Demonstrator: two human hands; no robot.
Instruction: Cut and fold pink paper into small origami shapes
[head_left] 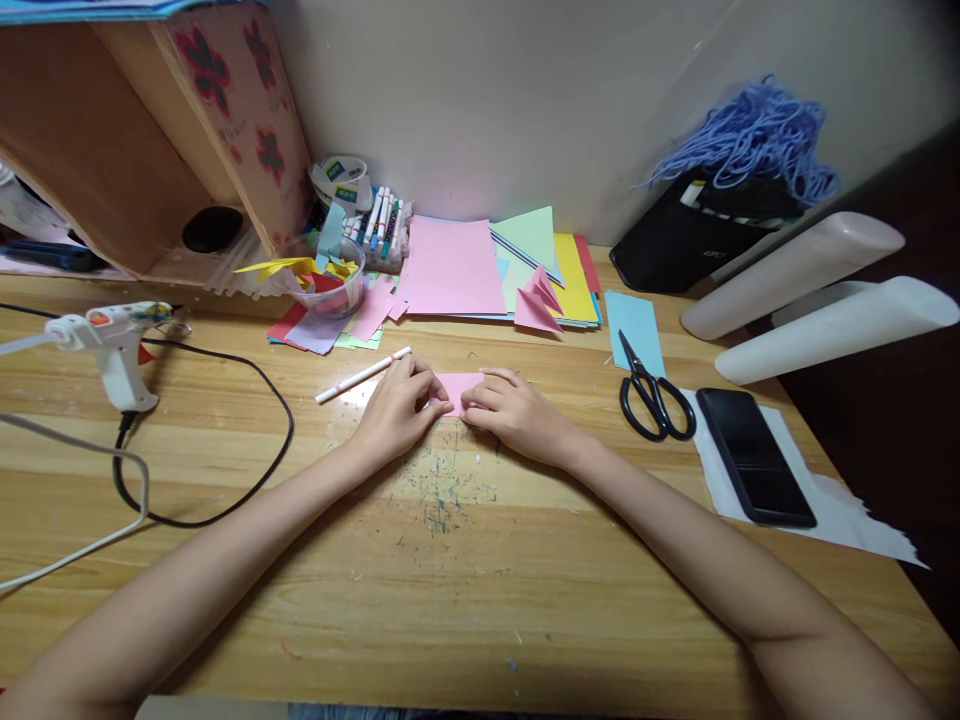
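Note:
A small piece of pink paper [457,385] lies on the table in front of me, between my two hands. My left hand [399,405] is closed, its thumb and fingertips pinching the paper's left side near the lower edge. At the right side my right hand [517,412] pinches the same paper with bent fingers, which hide part of it. Just left of my left hand rests a white marker [360,377] with a pink band. Farther back lie a large pink sheet [454,265] and a folded pink paper shape [538,302].
Black-handled scissors [651,395] lie to the right, touching blue paper [634,320]; a phone [754,455] is beyond them. A glue gun [112,345] with looping cable stands at left. Behind are a plastic cup [330,295] of paper scraps, several markers [384,225] and a cardboard box [240,130].

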